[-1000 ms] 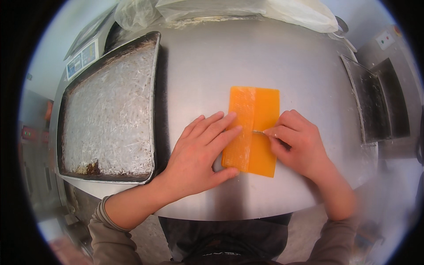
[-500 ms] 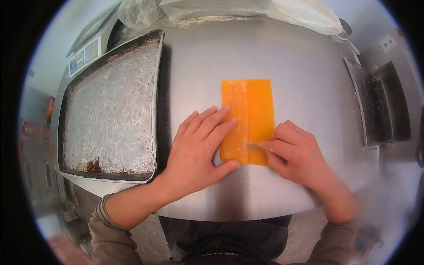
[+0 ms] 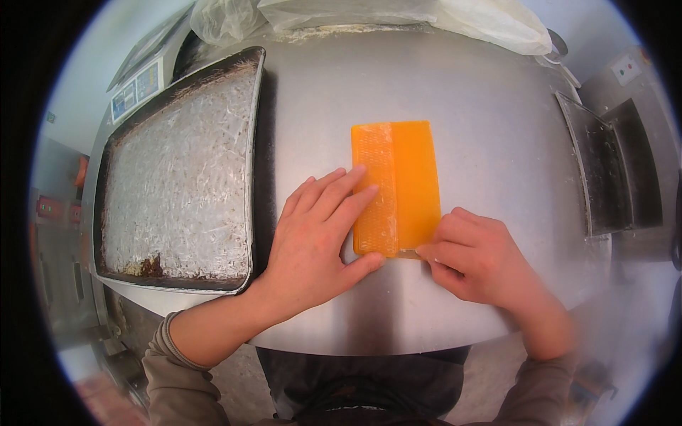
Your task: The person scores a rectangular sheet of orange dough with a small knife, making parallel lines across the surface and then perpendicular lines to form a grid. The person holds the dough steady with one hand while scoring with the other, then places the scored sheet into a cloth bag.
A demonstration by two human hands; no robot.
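A flat orange rectangular slab (image 3: 414,184), resembling a stack of cheese slices, lies on the steel table. A patterned clear plastic strip (image 3: 376,192) covers its left half. My left hand (image 3: 310,231) lies flat and spread along the slab's left side, fingertips on the plastic and thumb by the near edge. At the slab's near right corner, my right hand (image 3: 476,255) is closed in a pinch. From its fingertips sticks a short, thin blade-like piece (image 3: 407,252), mostly hidden by the fingers, reaching the near edge of the slab.
A large worn baking tray (image 3: 177,177) stands on the left of the steel table (image 3: 497,142). Behind it is a scale (image 3: 135,92). Clear plastic bags (image 3: 348,13) lie along the far edge. A dark metal pan (image 3: 611,170) sits at the right edge.
My right hand has drawn the blade-like piece toward me, down the plastic's edge to the slab's near end. The slab has shifted slightly away and left. My left hand stays almost still.
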